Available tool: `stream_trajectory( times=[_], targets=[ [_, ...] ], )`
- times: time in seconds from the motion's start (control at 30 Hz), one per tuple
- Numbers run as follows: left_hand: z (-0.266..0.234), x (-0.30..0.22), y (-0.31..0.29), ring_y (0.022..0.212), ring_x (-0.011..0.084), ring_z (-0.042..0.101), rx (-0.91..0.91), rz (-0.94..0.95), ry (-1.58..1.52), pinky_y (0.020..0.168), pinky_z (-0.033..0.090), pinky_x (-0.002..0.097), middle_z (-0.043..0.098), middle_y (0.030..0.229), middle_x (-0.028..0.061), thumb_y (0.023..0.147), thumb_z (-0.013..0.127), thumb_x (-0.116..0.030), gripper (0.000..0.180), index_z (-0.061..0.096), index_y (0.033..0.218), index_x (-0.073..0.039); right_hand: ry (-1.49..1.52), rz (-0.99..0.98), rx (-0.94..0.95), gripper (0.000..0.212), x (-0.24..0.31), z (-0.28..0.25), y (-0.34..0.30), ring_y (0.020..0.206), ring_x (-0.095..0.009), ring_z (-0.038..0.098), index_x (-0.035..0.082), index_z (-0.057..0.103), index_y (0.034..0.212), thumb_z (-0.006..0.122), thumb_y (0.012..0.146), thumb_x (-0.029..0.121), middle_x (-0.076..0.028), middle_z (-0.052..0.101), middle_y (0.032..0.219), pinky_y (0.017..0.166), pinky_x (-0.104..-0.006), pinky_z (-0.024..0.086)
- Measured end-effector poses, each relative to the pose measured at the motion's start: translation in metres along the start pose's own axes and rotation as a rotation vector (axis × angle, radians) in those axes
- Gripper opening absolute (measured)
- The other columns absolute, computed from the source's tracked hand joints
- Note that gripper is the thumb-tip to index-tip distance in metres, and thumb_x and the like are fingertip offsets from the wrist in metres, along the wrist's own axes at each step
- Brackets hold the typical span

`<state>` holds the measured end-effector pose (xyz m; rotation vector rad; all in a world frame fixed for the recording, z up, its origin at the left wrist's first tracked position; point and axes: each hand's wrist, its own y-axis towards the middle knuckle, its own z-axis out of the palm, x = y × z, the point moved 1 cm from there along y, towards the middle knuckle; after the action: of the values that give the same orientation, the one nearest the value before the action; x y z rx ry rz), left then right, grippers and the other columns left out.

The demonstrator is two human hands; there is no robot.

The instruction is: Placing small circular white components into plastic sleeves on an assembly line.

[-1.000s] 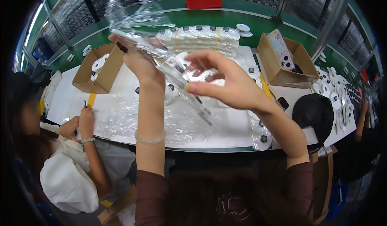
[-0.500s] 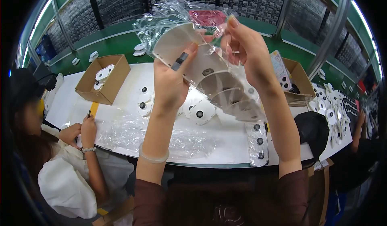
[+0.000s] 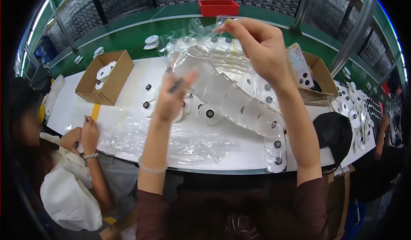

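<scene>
A clear plastic bag hangs slantwise over the table with a row of overlapping white plates inside it. My right hand pinches the bag's upper edge, fingers closed. Beside the bag's left end is my left hand, blurred by motion, thumb and fingers apart; a dark band shows on one finger. Under the bag, white discs with black centres lie on the white table. A wrapped strip of similar parts lies by my right forearm.
Flattened clear bags cover the near table edge. Cardboard boxes stand left and right. A black cap-like thing lies right, near piled white parts. A red bin stands behind. A co-worker's hands are at left.
My left hand has moved left and down, off the front of the plates. The bag has sunk lower, baring the red bin. My right hand still pinches its upper edge.
</scene>
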<state>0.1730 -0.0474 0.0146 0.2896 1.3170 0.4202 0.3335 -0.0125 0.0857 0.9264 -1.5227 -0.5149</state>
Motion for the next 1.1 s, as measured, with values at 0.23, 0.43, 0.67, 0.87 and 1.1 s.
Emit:
stream_trajectory(
  times=[0.23, 0.43, 0.67, 0.87, 1.1],
  targets=[
    [0.001, -0.068, 0.034, 0.103, 0.0211, 0.043, 0.356, 0.628, 0.697, 0.087, 0.032, 0.0315, 0.047, 0.109, 0.0119, 0.064, 0.064, -0.027, 0.060, 0.039, 0.114, -0.004, 0.015, 0.022, 0.474, 0.020, -0.015, 0.018, 0.003, 0.055, -0.004, 0.043, 0.001, 0.060, 0.074, 0.049, 0.079, 0.016, 0.000, 0.053, 0.061, 0.047, -0.0171, 0.033],
    [-0.032, -0.047, 0.043, 0.059, 0.0081, 0.048, 0.507, 0.122, 0.837, 0.053, 0.039, 0.0192, 0.056, 0.069, 0.0053, 0.069, 0.053, 0.000, 0.009, 0.057, 0.077, 0.001, -0.177, 0.257, 0.542, 0.027, -0.025, 0.004, 0.005, 0.054, -0.006, 0.043, 0.003, 0.058, 0.072, 0.056, 0.073, 0.031, 0.001, 0.050, 0.061, 0.046, -0.0200, 0.032],
    [-0.081, -0.008, 0.056, 0.043, 0.0018, 0.033, 0.047, 0.299, 0.704, 0.040, 0.024, 0.0172, 0.051, 0.053, -0.0005, 0.078, 0.051, -0.014, 0.018, 0.058, 0.069, -0.001, -0.203, 0.542, 1.173, 0.032, -0.079, -0.028, -0.044, 0.062, -0.009, 0.050, 0.003, 0.051, 0.072, 0.065, 0.064, 0.031, 0.000, 0.054, 0.068, 0.053, -0.0213, 0.037],
    [-0.108, 0.017, 0.057, 0.040, 0.0035, 0.027, -0.178, 0.146, 0.968, 0.038, 0.018, 0.0211, 0.036, 0.041, -0.0033, 0.075, 0.056, -0.028, 0.041, 0.050, 0.048, 0.002, 0.215, 0.844, 0.946, 0.022, -0.087, -0.029, -0.061, 0.075, -0.009, 0.051, 0.004, 0.043, 0.059, 0.063, 0.066, 0.006, -0.002, 0.052, 0.068, 0.066, -0.0220, 0.040],
    [-0.123, 0.025, 0.060, 0.041, 0.0078, 0.041, -0.171, -0.124, 0.775, 0.041, 0.029, 0.0212, 0.043, 0.043, 0.0000, 0.075, 0.055, -0.029, 0.038, 0.050, 0.051, -0.001, 0.079, 0.741, 0.423, 0.009, -0.088, -0.038, -0.055, 0.080, -0.012, 0.052, 0.004, 0.059, 0.078, 0.059, 0.071, 0.009, -0.006, 0.057, 0.085, 0.074, -0.0220, 0.039]
  ],
)
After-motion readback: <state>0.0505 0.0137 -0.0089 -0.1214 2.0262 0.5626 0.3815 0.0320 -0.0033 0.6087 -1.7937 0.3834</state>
